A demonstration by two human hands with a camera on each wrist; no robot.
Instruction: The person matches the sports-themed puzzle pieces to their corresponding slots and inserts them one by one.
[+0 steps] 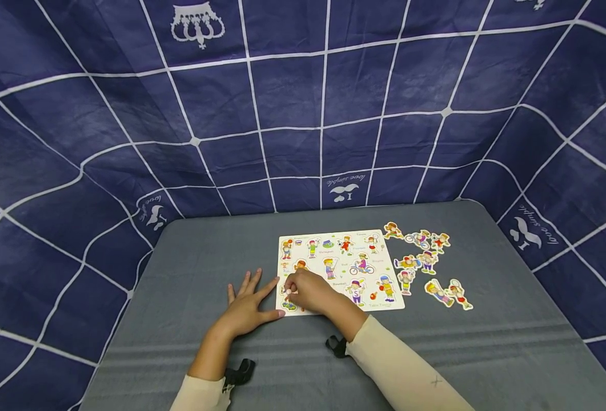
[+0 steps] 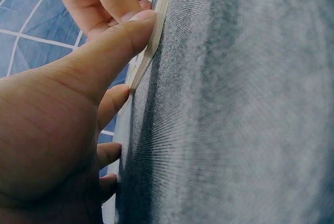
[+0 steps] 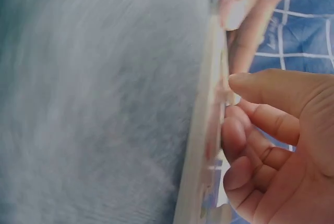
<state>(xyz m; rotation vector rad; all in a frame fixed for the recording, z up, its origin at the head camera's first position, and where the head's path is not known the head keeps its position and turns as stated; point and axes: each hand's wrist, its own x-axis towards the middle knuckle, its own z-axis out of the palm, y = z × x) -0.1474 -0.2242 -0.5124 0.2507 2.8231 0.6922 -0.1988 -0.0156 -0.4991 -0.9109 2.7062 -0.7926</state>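
Note:
A white picture puzzle board (image 1: pixel 385 262) with colourful cartoon sports figures lies on the grey table. My right hand (image 1: pixel 310 290) reaches over its lower left part. Between that hand's thumb and forefinger (image 3: pixel 271 117) is a small puzzle piece (image 3: pixel 231 97), pinched right at the board's face; the fingers cover most of it. My left hand (image 1: pixel 246 313) lies with fingers spread at the board's left side. In the left wrist view its thumb (image 2: pixel 138 31) presses on the board's edge (image 2: pixel 163 15), and the forefinger (image 2: pixel 117 101) touches the corner.
Several loose figure pieces are scattered right of the board, among them a cyclist piece (image 1: pixel 418 238) and two overlapping pieces nearer the front, one a tennis figure (image 1: pixel 457 292). A blue cloth (image 1: pixel 303 142) with white grid lines hangs behind the table (image 1: pixel 205 245) and along both sides.

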